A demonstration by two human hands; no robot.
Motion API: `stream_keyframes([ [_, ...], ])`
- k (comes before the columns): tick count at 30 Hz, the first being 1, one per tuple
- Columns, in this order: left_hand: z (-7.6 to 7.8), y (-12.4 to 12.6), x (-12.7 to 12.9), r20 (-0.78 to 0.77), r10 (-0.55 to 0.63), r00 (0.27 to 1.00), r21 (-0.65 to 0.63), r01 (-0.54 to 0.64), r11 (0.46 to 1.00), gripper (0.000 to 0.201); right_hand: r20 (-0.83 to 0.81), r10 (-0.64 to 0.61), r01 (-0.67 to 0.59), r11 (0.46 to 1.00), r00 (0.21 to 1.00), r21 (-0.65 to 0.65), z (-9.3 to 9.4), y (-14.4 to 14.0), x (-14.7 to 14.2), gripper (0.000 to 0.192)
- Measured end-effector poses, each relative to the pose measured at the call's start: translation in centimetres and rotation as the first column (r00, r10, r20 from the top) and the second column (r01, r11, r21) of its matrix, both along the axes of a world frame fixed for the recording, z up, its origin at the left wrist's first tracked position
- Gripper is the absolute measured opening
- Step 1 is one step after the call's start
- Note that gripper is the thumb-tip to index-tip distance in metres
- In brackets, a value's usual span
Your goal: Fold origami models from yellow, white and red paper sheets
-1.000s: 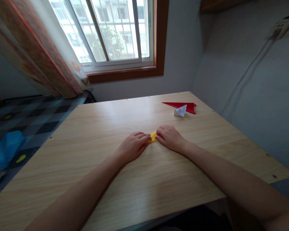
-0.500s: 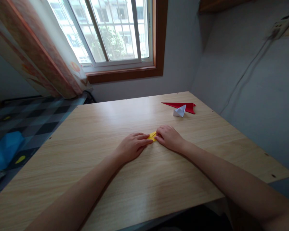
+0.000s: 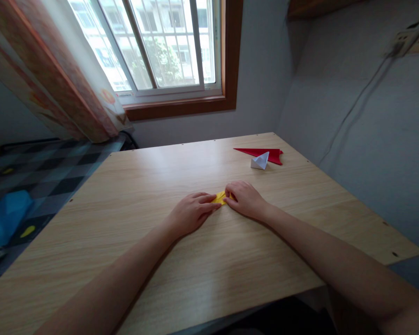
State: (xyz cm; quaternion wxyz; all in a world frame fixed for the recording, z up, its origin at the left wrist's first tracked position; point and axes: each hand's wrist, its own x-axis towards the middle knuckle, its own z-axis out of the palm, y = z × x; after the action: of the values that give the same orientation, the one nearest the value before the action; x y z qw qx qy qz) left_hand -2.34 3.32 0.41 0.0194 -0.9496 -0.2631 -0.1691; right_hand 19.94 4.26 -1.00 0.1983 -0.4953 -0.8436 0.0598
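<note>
Mid-table (image 3: pixel 160 288), a small folded yellow paper (image 3: pixel 219 197) is pressed flat between both hands — left hand (image 3: pixel 190 213) and right hand (image 3: pixel 246 200), fingers curled down onto its ends. Red paper (image 3: pixel 261 153) and white paper (image 3: pixel 260 161) are seen touching, well apart at the far right.

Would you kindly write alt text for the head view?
Left hand and right hand press a small yellow folded paper flat on a wooden table. Farther right lie a red folded paper and a white one.

Left hand (image 3: pixel 190 214) and right hand (image 3: pixel 246 200) pressing small yellow paper (image 3: pixel 219 198) on wooden table (image 3: pixel 143 186), red paper (image 3: pixel 263 152) beyond
</note>
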Motion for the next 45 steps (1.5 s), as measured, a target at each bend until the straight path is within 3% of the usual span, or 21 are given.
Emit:
stream_keyframes([
  [10, 0.0, 0.0, 0.1, -0.020, -0.001, 1.000, 0.027, 0.002, 1.000, 0.029, -0.051, -0.033, 0.031, 0.999, 0.998, -0.036, 0.0, -0.3, -0.2, 0.012],
  [19, -0.2, 0.0, 0.2, -0.026, -0.003, 1.000, 0.051, 0.004, 0.999, 0.029, 0.016, -0.061, 0.061, 0.998, 0.998, 0.031, -0.3, -1.0, -0.7, 0.015],
  [27, -0.1, -0.1, 0.3, -0.026, 0.005, 1.000, 0.047, -0.004, 0.999, 0.028, 0.017, -0.010, 0.010, 1.000, 1.000, 0.024, -0.8, -0.7, -0.2, 0.011],
  [35, -0.2, 0.0, 0.2, -0.019, 0.011, 1.000, 0.019, -0.010, 1.000, 0.028, 0.066, 0.012, -0.015, 0.999, 0.998, 0.048, -1.3, -0.7, 0.1, 0.029],
  [39, -0.3, 0.1, 0.1, -0.022, 0.012, 1.000, 0.013, -0.012, 1.000, 0.029, 0.023, -0.033, 0.032, 0.998, 0.999, 0.048, -1.2, -0.5, 0.4, 0.033],
  [45, -0.4, 0.2, 0.0, -0.040, 0.018, 0.999, -0.010, -0.018, 1.000, 0.030, -0.054, -0.004, 0.011, 0.991, 0.999, 0.132, -0.4, -0.4, 0.3, 0.011],
])
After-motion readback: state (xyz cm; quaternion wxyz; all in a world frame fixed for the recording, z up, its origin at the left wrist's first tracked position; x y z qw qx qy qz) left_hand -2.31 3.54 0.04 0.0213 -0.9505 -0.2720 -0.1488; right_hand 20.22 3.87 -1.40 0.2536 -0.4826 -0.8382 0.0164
